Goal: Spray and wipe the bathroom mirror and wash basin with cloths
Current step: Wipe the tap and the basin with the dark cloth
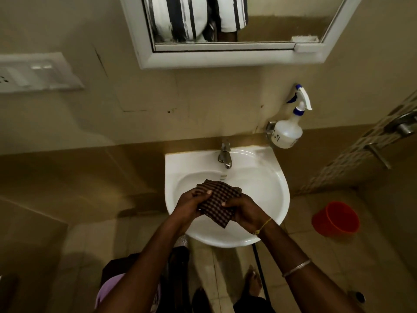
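Brown checked cloth (217,201), seen from the head camera, is held over the wash basin (281,195), with the left hand (190,203) and right hand (246,211) both curled round it. Bunched like this, it may wipe poorly or drop into the bowl. The tap (224,154) juts just behind. The spray bottle (287,131) sits at the wall on the right, and the mirror (270,26) is above.

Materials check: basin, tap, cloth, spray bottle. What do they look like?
The basin: glossy white, likely glazed ceramic, given sharp highlights. The tap: polished metal, chrome-like reflections. The cloth: matte woven fabric, dark checked weave, creasing softly. The spray bottle: translucent whitish plastic, probably; white-and-blue trigger.
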`<state>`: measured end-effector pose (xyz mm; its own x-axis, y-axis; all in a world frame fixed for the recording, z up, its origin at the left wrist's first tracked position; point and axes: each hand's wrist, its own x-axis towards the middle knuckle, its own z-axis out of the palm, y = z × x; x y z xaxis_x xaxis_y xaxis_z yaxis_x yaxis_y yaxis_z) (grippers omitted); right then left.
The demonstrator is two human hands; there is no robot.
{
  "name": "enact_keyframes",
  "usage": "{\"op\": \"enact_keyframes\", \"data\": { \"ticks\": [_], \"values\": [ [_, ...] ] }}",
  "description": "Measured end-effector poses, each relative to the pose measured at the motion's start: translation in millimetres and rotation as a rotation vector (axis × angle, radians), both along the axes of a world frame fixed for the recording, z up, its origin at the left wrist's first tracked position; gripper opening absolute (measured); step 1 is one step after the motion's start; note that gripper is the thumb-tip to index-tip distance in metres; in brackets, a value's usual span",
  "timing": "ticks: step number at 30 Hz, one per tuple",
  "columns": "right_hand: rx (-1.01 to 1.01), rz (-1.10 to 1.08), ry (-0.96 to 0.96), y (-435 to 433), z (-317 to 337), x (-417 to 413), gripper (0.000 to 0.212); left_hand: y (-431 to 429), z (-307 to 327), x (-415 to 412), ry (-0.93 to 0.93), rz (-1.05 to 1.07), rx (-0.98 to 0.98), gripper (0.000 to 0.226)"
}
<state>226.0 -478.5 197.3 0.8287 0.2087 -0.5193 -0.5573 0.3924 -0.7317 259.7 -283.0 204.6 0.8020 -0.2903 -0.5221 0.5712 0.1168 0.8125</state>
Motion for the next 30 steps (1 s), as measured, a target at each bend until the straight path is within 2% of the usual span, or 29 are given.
{"op": "enact_keyframes", "data": {
  "ticks": [6,10,16,19,25,30],
  "values": [
    [0.111,-0.096,-0.046,2,20,-21,0.061,-4,18,-17,-0.059,0.075,0.001,0.026],
    [0.116,-0.141,-0.068,-4,33,-27,0.055,-10,27,-27,-0.065,0.137,-0.026,0.029],
    [0.078,-0.127,-0.048,-15,49,-42,0.049,-16,41,-59,-0.036,0.223,-0.095,0.034],
    [0.097,-0.098,-0.089,-16,48,-54,0.054,-13,43,-81,-0.041,0.255,-0.124,0.038],
    [0.058,-0.006,-0.123,11,48,-80,0.059,11,35,-128,-0.118,0.401,-0.021,0.037],
    [-0.082,0.089,-0.112,55,35,-98,0.062,52,31,-156,-0.096,0.488,0.087,0.034]
  ]
}}
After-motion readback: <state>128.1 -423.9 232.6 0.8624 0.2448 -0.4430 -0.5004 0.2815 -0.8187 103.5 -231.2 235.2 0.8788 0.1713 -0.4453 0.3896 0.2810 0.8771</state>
